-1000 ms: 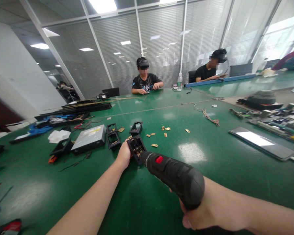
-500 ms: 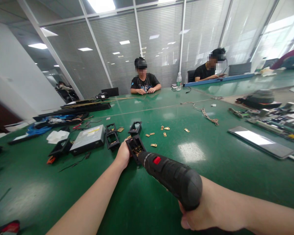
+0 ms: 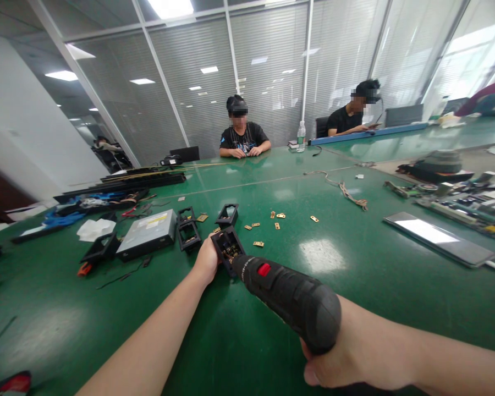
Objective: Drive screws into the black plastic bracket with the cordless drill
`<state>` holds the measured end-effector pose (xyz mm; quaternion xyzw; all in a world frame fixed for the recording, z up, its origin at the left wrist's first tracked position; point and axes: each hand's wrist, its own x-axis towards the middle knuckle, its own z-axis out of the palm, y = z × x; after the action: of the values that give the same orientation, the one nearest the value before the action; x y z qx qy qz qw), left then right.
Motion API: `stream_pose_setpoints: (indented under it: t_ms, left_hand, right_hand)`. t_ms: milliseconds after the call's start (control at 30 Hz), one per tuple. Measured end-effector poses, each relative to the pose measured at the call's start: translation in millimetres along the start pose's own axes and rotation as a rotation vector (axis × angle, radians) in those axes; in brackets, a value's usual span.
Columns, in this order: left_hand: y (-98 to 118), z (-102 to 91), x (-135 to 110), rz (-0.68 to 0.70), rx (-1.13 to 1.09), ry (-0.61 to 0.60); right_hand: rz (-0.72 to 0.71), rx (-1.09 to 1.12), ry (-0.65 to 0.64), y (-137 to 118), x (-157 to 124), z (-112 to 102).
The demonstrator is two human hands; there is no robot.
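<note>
My left hand [image 3: 207, 257] is closed on the left side of a black rectangular housing [image 3: 240, 236] with brass parts inside, tilted on the green table. My right hand [image 3: 334, 352] wraps round the handle of a black cordless drill [image 3: 289, 291] with a red switch on top. The drill's nose reaches into the housing's open side; its bit tip is hidden. Beyond the housing lie several small brass plates [image 3: 258, 243]. More black housings stand just behind and left of my left hand, among them one black housing [image 3: 227, 214] and another black housing [image 3: 189, 236].
A silver disc drive [image 3: 148, 234] lies to the left, by a white tissue [image 3: 97, 229] and blue material [image 3: 61, 217]. On the right are a phone [image 3: 439, 239], circuit boards [image 3: 474, 203] and a cord [image 3: 352, 198]. Two people sit across the table near a bottle [image 3: 301, 137].
Almost nothing differs. The view has shifted very slightly, while both hands, the drill and the housing keep their places.
</note>
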<state>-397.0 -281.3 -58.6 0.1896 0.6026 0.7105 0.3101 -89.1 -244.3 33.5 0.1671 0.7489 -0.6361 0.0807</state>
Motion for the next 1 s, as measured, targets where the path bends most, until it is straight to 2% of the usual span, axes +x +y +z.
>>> stream_pose_setpoints:
  t_ms: [300,600,1000]
  left_hand:
    - [-1.9,0.1,2.0,-0.006,-0.006,-0.023]
    - [2.1,1.3,-0.2,-0.03,0.019,0.022]
    - [-0.4,0.8,1.7,-0.03,-0.023,0.005]
  right_hand:
    - [-0.02,0.03,-0.007,-0.3,-3.9,2.2]
    - [0.029,-0.012,0.007,8.2,0.5,0.8]
    - [-0.038,0.051,-0.017,5.0,-1.1,-0.7]
